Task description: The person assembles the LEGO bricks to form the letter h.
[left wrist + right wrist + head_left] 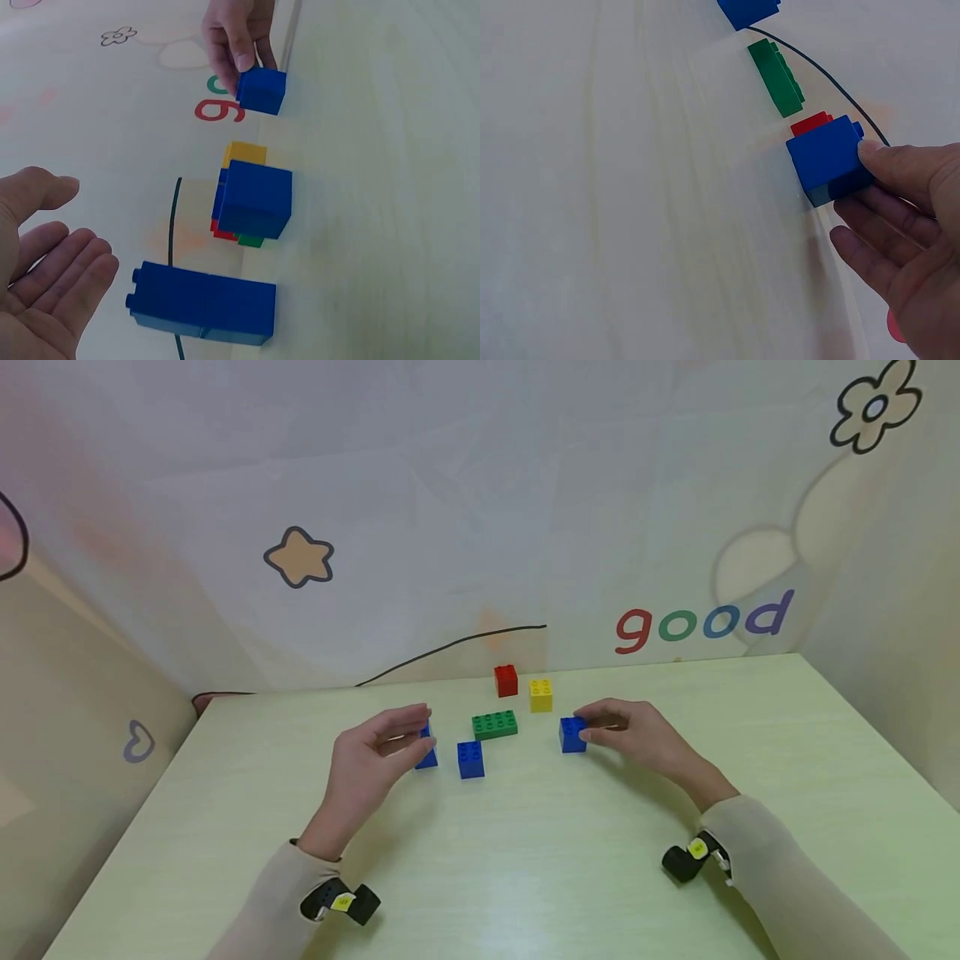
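My left hand (375, 764) is beside a stack of two blue toy bricks (202, 304), partly hidden behind the fingers in the head view. From the left wrist, a gap shows between the spread thumb and fingers (79, 277) and that stack. My right hand (633, 735) pinches a single blue building brick (829, 161) between thumb and fingers, at the right of the group. Another blue brick (471, 760) stands alone between the hands. Just behind it lies a longer green brick (495, 725).
Farther back, near the wall, stand a red brick (506, 681) and a yellow brick (541, 696). All rest on a pale wooden table (510, 868). A printed cloth backdrop (450, 527) rises along the table's far edge.
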`<state>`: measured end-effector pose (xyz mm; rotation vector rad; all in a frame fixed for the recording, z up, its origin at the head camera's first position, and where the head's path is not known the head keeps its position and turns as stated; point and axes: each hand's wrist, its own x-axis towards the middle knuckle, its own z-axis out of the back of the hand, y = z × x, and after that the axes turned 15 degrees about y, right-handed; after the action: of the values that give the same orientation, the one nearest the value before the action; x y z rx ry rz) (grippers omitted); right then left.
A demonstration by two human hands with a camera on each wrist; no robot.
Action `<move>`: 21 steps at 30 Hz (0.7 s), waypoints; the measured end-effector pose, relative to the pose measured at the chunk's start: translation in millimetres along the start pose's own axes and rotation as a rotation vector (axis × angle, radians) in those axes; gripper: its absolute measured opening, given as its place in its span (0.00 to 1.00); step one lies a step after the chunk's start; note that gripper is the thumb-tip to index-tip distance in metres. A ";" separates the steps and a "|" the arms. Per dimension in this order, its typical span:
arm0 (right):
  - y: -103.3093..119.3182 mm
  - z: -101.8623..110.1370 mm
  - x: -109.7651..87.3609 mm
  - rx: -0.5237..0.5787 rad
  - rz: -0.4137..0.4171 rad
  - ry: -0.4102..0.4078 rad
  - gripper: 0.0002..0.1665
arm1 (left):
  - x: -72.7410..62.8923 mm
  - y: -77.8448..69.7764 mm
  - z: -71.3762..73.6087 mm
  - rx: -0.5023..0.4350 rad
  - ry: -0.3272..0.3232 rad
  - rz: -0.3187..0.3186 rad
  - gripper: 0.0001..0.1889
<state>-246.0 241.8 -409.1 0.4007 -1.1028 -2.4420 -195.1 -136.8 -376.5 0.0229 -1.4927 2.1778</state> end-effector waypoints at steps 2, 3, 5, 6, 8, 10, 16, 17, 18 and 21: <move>0.2 -0.2 -0.1 0.001 0.005 0.003 0.22 | 0.7 0.3 -4.7 0.002 0.000 -0.013 0.20; 0.4 -0.4 -0.2 0.000 0.008 0.004 0.22 | 0.9 0.4 -7.0 0.006 0.002 -0.013 0.21; 0.5 -0.5 -0.3 -0.001 0.009 0.004 0.22 | 1.2 0.9 -11.7 0.009 0.006 -0.003 0.21; 0.3 -0.6 -0.2 -0.003 0.009 0.004 0.22 | 1.4 1.4 -14.0 0.007 0.010 0.009 0.21; -0.2 -0.8 0.0 -0.009 0.011 0.004 0.22 | 1.7 2.2 -18.9 0.002 0.018 0.038 0.21; -0.5 -0.7 0.3 -0.009 0.007 0.002 0.22 | 2.1 2.4 -23.6 -0.001 0.026 0.066 0.22; -1.3 -0.4 0.3 0.000 0.006 0.011 0.22 | 4.6 2.4 -36.4 0.003 0.034 0.134 0.24; -1.5 -0.5 0.2 0.000 0.008 0.013 0.22 | 4.9 2.6 -38.2 0.002 0.035 0.140 0.24; -1.2 -0.6 0.0 -0.001 0.012 0.014 0.22 | 5.3 2.8 -39.8 -0.002 0.037 0.148 0.24; -1.0 -0.7 0.0 0.000 0.012 0.013 0.22 | 6.0 4.1 -43.6 -0.001 0.039 0.163 0.24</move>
<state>-246.0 242.0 -410.3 0.4087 -1.0974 -2.4258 -190.7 -97.2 -395.8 -0.1453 -1.5209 2.2916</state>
